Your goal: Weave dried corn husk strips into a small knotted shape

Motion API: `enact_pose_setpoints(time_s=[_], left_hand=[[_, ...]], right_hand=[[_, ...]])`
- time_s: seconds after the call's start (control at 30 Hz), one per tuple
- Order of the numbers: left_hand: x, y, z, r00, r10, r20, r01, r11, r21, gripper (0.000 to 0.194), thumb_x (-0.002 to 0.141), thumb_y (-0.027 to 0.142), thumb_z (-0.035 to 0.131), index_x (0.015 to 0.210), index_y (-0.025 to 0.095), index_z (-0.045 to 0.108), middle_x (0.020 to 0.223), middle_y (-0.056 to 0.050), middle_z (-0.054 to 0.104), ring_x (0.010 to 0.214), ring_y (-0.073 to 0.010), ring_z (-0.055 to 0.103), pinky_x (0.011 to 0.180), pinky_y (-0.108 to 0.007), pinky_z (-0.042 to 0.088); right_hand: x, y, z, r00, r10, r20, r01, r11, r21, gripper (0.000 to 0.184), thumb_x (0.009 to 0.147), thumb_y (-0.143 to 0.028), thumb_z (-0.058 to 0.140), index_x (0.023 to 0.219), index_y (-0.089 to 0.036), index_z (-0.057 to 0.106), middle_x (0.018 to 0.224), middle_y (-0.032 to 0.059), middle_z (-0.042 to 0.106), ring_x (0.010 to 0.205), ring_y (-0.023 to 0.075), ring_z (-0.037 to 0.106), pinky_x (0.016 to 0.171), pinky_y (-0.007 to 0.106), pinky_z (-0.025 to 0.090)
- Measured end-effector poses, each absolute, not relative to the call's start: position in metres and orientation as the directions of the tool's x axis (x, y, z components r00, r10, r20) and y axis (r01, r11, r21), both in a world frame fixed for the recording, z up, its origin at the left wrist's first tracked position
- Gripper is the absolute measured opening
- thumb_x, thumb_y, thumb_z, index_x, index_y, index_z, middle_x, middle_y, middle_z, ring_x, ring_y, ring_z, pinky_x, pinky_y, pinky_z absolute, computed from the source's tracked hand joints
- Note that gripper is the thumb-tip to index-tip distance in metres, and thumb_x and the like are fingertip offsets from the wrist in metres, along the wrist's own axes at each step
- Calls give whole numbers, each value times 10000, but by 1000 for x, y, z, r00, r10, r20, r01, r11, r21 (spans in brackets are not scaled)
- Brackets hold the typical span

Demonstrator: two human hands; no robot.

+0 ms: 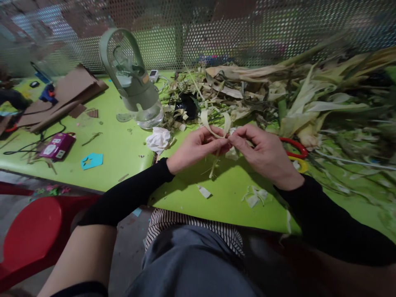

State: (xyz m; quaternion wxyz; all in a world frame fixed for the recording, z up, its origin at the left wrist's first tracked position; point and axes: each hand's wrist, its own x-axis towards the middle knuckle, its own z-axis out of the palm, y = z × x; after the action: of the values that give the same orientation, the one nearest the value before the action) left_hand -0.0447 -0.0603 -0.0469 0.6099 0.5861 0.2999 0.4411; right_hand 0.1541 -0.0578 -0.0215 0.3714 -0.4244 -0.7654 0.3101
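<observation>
My left hand [201, 146] and my right hand [258, 148] meet above the green table, fingertips nearly touching. Between them is a piece made of pale corn husk strips [227, 123], two of which curl up like loops, with a thin stem hanging below. The left thumb and fingers pinch it from one side. On the other side my right thumb and forefinger are closed at its middle. Just beneath lie small husk scraps [204, 191]. Scissors with a red handle [293, 147] and a yellow one are partly hidden beside my right wrist.
A green-handled water bottle [140, 88] and crumpled tissue [159, 139] stand left of my hands. Piled corn husks [309, 103] spread along the back right, near a perforated metal screen [247, 37]. Further left are a purple power socket [58, 146], cardboard [68, 93] and a red stool [32, 231].
</observation>
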Motion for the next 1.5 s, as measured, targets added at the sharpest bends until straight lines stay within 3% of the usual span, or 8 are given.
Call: enact_pose_setpoints(time_s=[0.2, 0.47, 0.67, 0.73, 0.87, 1.17, 1.37, 1.5], left_hand=[[-49, -56, -46, 471, 879, 70, -91, -30, 995, 356, 915, 449, 776, 947, 137, 607, 817, -30, 749, 721, -97, 692, 721, -246, 548], [-56, -54, -40, 484, 874, -31, -183, 136, 974, 140, 933, 201, 690, 1039, 115, 659, 920, -79, 802, 826, -128, 756, 830, -281, 596], [-55, -52, -39, 483, 862, -152, -264, 309, 914, 168, 921, 83, 629, 1065, 114, 708, 976, -100, 825, 886, -142, 776, 961, -335, 606], [-54, -53, -37, 470, 867, -162, -292, 327, 899, 111, 945, 123, 665, 1044, 111, 713, 981, -102, 823, 865, -137, 770, 975, -346, 605], [-52, -55, -33, 410, 892, -189, -367, 351, 862, 80, 978, 121, 645, 1022, 114, 712, 974, -88, 817, 863, -134, 769, 997, -353, 598], [-48, -55, -35, 339, 916, -213, -372, 339, 864, 85, 938, 155, 718, 1000, 136, 664, 833, 1, 752, 767, -84, 693, 889, -265, 548], [-46, -56, -38, 325, 930, -171, -326, 280, 903, 85, 924, 128, 711, 998, 131, 669, 780, 45, 690, 629, -27, 557, 681, -190, 434], [-46, -57, -39, 304, 944, -125, -277, 213, 937, 75, 929, 137, 708, 1000, 134, 686, 747, 48, 673, 616, -38, 539, 665, -206, 424]], right_hand=[[156, -62, -22, -348, 895, 279, 488, 427, -761, 516, 937, -724, 650, 759, -242, 609, 601, -21, 511, 511, 129, 368, 492, 317, 276], [158, -52, -27, -368, 878, 305, 437, 453, -777, 504, 959, -688, 638, 739, -240, 569, 634, -18, 506, 550, 137, 426, 519, 309, 314], [159, -47, -35, -375, 867, 329, 466, 483, -741, 382, 1039, -553, 569, 813, -248, 601, 674, -10, 556, 600, 164, 511, 579, 325, 404], [159, -47, -39, -332, 839, 432, 499, 544, -674, 262, 1031, -473, 598, 899, -251, 643, 775, 15, 639, 687, 194, 589, 639, 350, 466], [160, -48, -41, -326, 610, 722, 586, 730, -352, 72, 970, -283, 672, 1040, -267, 681, 1065, 78, 735, 1022, 295, 689, 885, 481, 527], [156, -53, -48, -580, 428, 693, 559, 828, -44, 209, 960, -219, 699, 1157, -282, 728, 1096, 85, 732, 995, 293, 660, 837, 461, 505], [155, -59, -47, -638, 492, 592, 572, 818, -63, 138, 1010, -253, 655, 1078, -342, 736, 1082, 37, 770, 1027, 284, 670, 883, 456, 524], [152, -57, -47, -526, 483, 700, 527, 831, -177, 148, 1003, -219, 628, 1074, -316, 716, 1066, 52, 763, 996, 272, 685, 856, 448, 535]])
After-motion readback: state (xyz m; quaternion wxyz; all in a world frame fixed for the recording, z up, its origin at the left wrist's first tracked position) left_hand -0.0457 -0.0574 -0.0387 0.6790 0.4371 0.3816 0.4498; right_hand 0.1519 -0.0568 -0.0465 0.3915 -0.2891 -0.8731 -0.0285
